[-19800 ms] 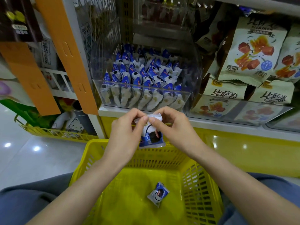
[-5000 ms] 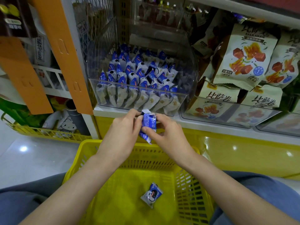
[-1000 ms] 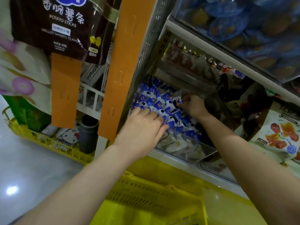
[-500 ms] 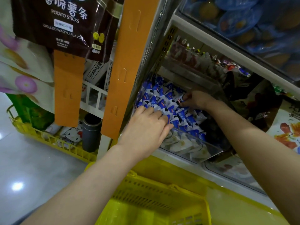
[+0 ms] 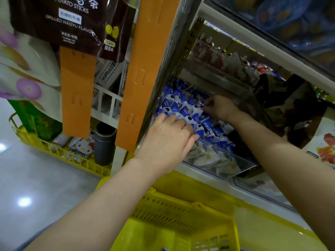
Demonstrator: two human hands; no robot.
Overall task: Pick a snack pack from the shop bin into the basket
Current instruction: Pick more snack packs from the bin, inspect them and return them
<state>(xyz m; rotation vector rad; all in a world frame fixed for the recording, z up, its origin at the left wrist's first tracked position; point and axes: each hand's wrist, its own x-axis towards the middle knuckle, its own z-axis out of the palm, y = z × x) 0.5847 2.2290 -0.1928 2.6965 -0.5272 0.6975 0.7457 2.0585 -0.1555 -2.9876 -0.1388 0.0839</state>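
A clear plastic shop bin (image 5: 233, 163) on the shelf holds several blue-and-white snack packs (image 5: 178, 105). My left hand (image 5: 168, 142) lies over the bin's front left corner, its fingers straight and resting on the packs. My right hand (image 5: 222, 107) reaches deeper into the bin, fingers curled, and pinches one snack pack (image 5: 202, 106) in the pile. The yellow basket (image 5: 181, 212) stands below the shelf, under my arms. A sliver of a blue pack (image 5: 165, 249) shows on its floor at the frame's lower edge.
An orange hanging strip (image 5: 145, 73) and the perforated shelf upright (image 5: 183, 51) border the bin on the left. A brown potato-stick bag (image 5: 72, 24) hangs above left. Larger snack bags (image 5: 297, 113) crowd the right side. A second yellow basket (image 5: 59, 153) sits on the floor.
Both hands left the space over the basket, where they held a pack, and went into the bin. In the last second my right hand's fingers closed on a pack; my left hand stayed put.
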